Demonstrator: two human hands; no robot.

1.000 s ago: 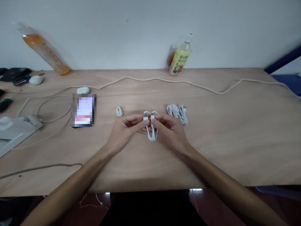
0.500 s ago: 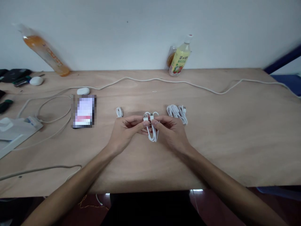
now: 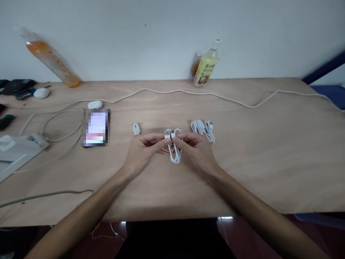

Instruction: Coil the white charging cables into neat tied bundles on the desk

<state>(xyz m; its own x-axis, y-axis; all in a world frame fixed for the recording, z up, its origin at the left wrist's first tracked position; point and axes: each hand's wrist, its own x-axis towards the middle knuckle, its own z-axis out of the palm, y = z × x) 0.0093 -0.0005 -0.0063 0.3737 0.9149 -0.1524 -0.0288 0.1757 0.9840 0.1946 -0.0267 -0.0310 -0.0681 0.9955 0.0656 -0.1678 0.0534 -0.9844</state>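
Between my two hands is a white USB cable (image 3: 175,156), folded into loops, with its two plug ends side by side at the top. My left hand (image 3: 142,149) pinches it near the left USB plug, thumb in front. From the other side my right hand (image 3: 198,149) grips it by the other plug, thumb and forefinger closed. Some of the cable is hidden behind my fingers. Just beyond my left hand lies a small coiled white cable (image 3: 136,128). Beyond my right hand are bundled white cables (image 3: 202,129) with a plug showing.
A phone (image 3: 96,127) with a blurred screen and a white earbud case (image 3: 95,104) lie left. A long white cord (image 3: 185,91) crosses the table's back. A yellow-labelled bottle (image 3: 206,68) and an orange drink bottle (image 3: 54,61) stand by the wall. White packaging (image 3: 18,151) lies far left.
Almost nothing differs. The two plugs of the held cable have tilted and shifted very slightly; both hands stay in place with the same grip.
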